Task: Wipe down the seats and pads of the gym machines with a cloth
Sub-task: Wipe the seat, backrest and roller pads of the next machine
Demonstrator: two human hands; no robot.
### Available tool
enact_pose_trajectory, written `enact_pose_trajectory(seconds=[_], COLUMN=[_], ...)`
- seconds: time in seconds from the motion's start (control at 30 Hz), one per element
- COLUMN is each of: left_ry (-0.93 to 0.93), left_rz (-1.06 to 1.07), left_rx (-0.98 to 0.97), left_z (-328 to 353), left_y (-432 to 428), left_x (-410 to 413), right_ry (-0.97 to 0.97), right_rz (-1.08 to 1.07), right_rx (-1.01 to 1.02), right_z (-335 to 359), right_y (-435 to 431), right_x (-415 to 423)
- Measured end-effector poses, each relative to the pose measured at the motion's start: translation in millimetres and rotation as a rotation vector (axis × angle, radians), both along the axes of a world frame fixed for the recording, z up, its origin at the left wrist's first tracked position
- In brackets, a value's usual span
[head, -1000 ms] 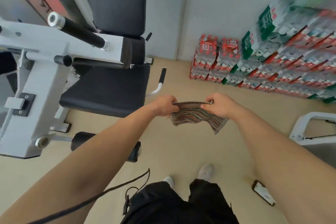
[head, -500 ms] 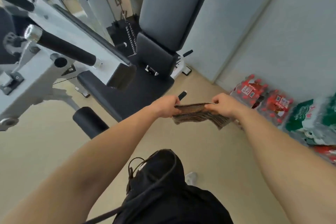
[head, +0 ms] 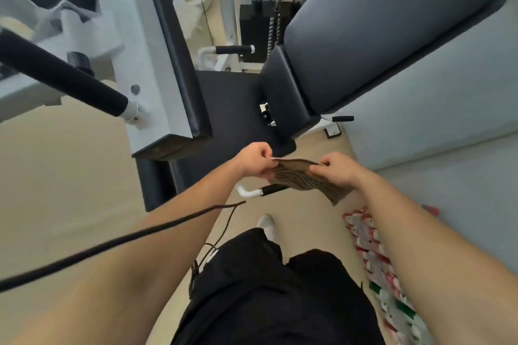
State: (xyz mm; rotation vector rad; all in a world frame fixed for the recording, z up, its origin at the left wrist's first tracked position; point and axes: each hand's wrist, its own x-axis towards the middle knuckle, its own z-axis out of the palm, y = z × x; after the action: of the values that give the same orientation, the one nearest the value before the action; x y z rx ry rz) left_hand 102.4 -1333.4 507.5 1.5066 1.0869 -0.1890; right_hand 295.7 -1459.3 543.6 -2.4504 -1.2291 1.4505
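Observation:
A brown striped cloth is stretched between both my hands in front of me. My left hand pinches its left top edge and my right hand grips its right side, with a corner hanging down. Just beyond the hands lies the black seat pad of a gym machine. Its large grey-black backrest rises at the upper right, with a small lumbar pad at its base.
A white machine arm with a black padded bar juts over the seat from the left. A weight stack stands behind. A side handle sticks out under the cloth. Packs of bottles line the wall at the right.
I have stepped closer to the machine and my view has swung left and up, so the seat and backrest now fill the top. Both hands still hold the cloth the same way.

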Motion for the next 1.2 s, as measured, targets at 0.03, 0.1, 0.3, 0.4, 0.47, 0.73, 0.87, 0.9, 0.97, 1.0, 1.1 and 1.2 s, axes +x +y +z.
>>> enact_pose_trajectory(seconds=[0.03,0.1,0.3,0.4,0.47,0.73,0.87,0.9,0.97,1.0,1.1,1.2], left_ry=[-0.046,-0.088,-0.031,0.028,0.079,0.554,0.796,0.862,0.958,0.955,0.857,0.832], left_rz=[0.136,0.380,0.898,0.955,0.955,0.250,-0.163,-0.194,-0.200,-0.162,-0.038,-0.025], left_rx=[-0.020,0.022,0.341,0.606,0.813,1.027,0.806,0.734,0.652,0.667,0.849,0.867], left_z=[-1.9,-8.8,4.8,20.2,18.6,-101.2,-152.7,-159.1,-168.0,-169.9,-182.8,-219.5], left_y=[4.6,15.1,71.8,106.1,122.1,90.5,36.9,24.3,8.3,6.7,19.6,46.6], left_x=[2.2,7.3,35.6,45.2,48.7,-0.7,-30.2,-31.7,-29.2,-25.5,-8.9,7.6], right_ry=[0.015,0.023,0.011,-0.052,-0.095,-0.211,-0.174,-0.172,-0.171,-0.158,-0.123,-0.107], right_rz=[0.024,0.066,0.145,0.179,0.214,0.439,0.652,0.689,0.703,0.675,0.590,0.622], right_rx=[0.014,0.064,0.369,0.657,0.782,0.600,0.346,0.314,0.319,0.350,0.497,0.486], right_z=[-1.7,-7.7,-4.3,5.6,0.2,-161.2,-239.6,-249.6,-263.3,-267.6,-282.7,-307.6], right_y=[13.2,42.8,174.9,233.6,260.2,228.7,165.0,152.0,136.4,135.3,153.4,185.7], right_x=[3.6,9.0,14.9,11.4,11.2,-0.6,-21.2,-24.0,-27.0,-27.9,-36.2,-51.6])
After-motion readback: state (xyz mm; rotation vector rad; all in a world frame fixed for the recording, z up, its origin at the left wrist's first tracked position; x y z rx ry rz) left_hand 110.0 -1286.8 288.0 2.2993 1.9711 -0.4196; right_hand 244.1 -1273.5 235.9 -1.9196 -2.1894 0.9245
